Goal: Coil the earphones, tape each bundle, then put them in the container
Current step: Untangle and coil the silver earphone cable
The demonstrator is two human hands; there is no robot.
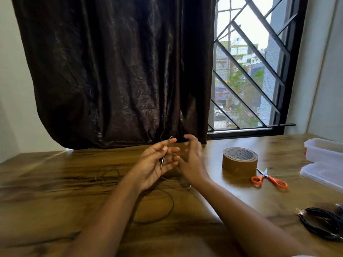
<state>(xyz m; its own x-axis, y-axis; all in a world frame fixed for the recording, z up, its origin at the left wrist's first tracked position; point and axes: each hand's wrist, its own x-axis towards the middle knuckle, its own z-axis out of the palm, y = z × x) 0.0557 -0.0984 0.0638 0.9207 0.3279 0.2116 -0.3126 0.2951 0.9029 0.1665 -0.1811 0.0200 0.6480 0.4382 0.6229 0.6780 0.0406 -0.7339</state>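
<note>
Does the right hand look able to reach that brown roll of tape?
Probably yes: the brown tape roll stands just to the right of the right hand, with only bare wooden table between them.

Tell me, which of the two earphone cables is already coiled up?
The black cable at far right: it lies in a tight coil. The other cable sprawls loose, its plug pinched by the left hand.

A wooden table carries a brown tape roll. Orange-handled scissors lie just right of the roll. Farther right sit a clear plastic container and a flat lid. Left of the roll a loose earphone cable loops. A coiled black bundle lies to the roll's near right.
</note>
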